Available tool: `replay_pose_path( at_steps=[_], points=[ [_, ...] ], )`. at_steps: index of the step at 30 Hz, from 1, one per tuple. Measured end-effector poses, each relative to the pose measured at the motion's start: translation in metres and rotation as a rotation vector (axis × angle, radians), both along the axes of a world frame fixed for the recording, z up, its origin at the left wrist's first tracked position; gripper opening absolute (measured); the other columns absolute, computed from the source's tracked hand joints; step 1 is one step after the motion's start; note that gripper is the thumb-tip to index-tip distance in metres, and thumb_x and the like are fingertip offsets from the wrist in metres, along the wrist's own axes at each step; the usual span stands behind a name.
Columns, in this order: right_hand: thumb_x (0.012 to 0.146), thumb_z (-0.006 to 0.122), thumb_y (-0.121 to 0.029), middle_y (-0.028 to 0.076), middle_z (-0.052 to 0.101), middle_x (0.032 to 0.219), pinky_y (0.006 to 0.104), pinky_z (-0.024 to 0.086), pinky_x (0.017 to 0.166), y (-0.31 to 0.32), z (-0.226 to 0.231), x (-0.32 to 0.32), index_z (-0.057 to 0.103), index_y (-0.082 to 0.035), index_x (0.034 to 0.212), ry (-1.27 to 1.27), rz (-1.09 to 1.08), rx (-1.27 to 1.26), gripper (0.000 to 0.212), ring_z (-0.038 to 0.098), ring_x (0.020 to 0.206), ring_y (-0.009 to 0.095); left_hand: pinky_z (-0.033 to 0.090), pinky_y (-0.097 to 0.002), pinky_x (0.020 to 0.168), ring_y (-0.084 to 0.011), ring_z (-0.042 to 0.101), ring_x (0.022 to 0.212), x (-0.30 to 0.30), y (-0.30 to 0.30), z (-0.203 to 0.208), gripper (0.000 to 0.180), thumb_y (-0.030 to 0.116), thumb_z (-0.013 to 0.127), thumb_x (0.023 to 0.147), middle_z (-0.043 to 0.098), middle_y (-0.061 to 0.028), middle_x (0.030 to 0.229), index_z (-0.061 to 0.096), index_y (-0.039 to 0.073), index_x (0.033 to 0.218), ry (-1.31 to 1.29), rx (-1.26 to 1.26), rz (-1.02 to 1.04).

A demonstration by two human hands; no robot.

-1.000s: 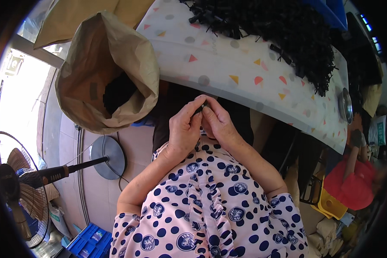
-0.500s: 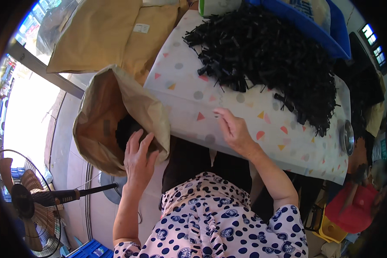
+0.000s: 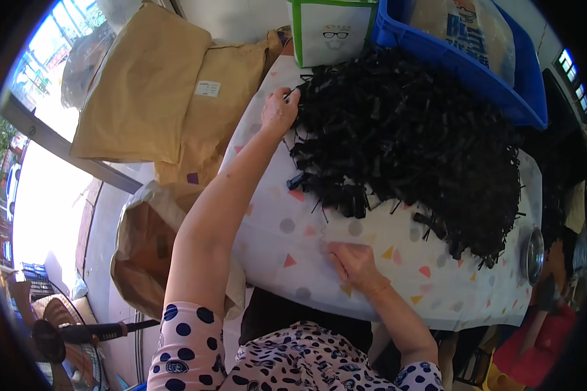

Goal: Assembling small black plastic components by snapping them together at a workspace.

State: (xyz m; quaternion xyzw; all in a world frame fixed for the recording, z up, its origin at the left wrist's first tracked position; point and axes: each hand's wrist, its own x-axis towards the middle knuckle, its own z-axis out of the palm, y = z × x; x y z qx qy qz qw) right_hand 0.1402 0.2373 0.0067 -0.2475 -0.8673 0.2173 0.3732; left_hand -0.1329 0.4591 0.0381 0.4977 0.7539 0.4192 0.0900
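A large heap of small black pieces, short and tube-like with thin tips sticking out, lies on a white patterned tablecloth. My left hand reaches across to the heap's far left edge, its fingers pinched on a small black piece. Nearer to me, my right hand rests above the cloth in front of the heap. Its thumb and fingers are pressed together; whatever may be between them is hidden. An open brown paper sack stands left of the table, partly covered by my left arm.
Behind the heap are a blue plastic bin with a printed bag inside and a white-and-green box. Folded brown sacks lie at the far left. A round metal bowl sits at the right edge; a fan stands lower left.
My left hand has left the sack's mouth and gone forward to the heap's left edge, closing on a black piece. The right hand stays over the cloth. The view has tilted farther forward.
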Motion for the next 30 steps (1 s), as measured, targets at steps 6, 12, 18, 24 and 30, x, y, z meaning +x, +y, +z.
replay_pose_path(
  at_steps=[6,12,18,24,30],
  points=[
    [0.081,0.060,0.002,0.011,0.059,0.066,0.0336,0.046,0.049,0.011,-0.008,0.008,0.059,0.000,0.090,0.103,-0.075,-0.296,0.009,0.058,0.051,0.025,0.040,-0.0433,0.096,-0.0355,0.057,0.109,-0.022,0.071,-0.013,0.053,0.055,0.049,0.087,0.064,-0.0202,0.110,0.064,0.011,0.113,0.116,-0.195,-0.234],
    [0.082,0.059,0.002,0.010,0.057,0.066,0.0294,0.044,0.049,0.022,-0.005,0.007,0.057,0.000,0.099,0.172,-0.006,-0.355,0.017,0.055,0.051,0.021,0.041,-0.0376,0.093,-0.0332,0.057,0.106,-0.046,0.095,-0.015,0.052,0.050,0.044,0.092,0.063,-0.0175,0.106,0.063,0.004,0.109,0.270,-0.166,-0.356],
    [0.081,0.060,0.004,0.007,0.052,0.063,0.0247,0.040,0.049,0.021,0.001,0.002,0.049,-0.001,0.121,0.188,-0.169,-0.607,0.042,0.048,0.049,0.014,0.044,-0.0431,0.083,-0.0371,0.058,0.096,-0.040,0.086,-0.040,0.047,0.048,0.041,0.093,0.064,-0.0176,0.098,0.065,0.008,0.099,0.317,-0.065,-0.511],
    [0.072,0.074,-0.007,0.007,0.059,0.066,0.0300,0.045,0.048,0.027,0.005,0.006,0.051,-0.006,0.127,-0.154,-0.322,-0.168,0.059,0.056,0.050,0.022,0.041,-0.0445,0.094,-0.0326,0.055,0.111,0.003,0.032,-0.042,0.046,0.051,0.042,0.092,0.062,-0.0113,0.115,0.066,0.017,0.110,0.231,-0.131,-0.206],
    [0.074,0.072,-0.020,0.010,0.064,0.071,0.0366,0.049,0.052,0.026,0.000,0.012,0.055,-0.011,0.121,-0.312,-0.516,-0.135,0.050,0.063,0.058,0.027,0.038,-0.0441,0.098,-0.0341,0.051,0.116,0.041,-0.015,-0.031,0.047,0.052,0.042,0.090,0.061,-0.0112,0.118,0.064,0.019,0.115,0.114,-0.195,-0.026]
  ],
)
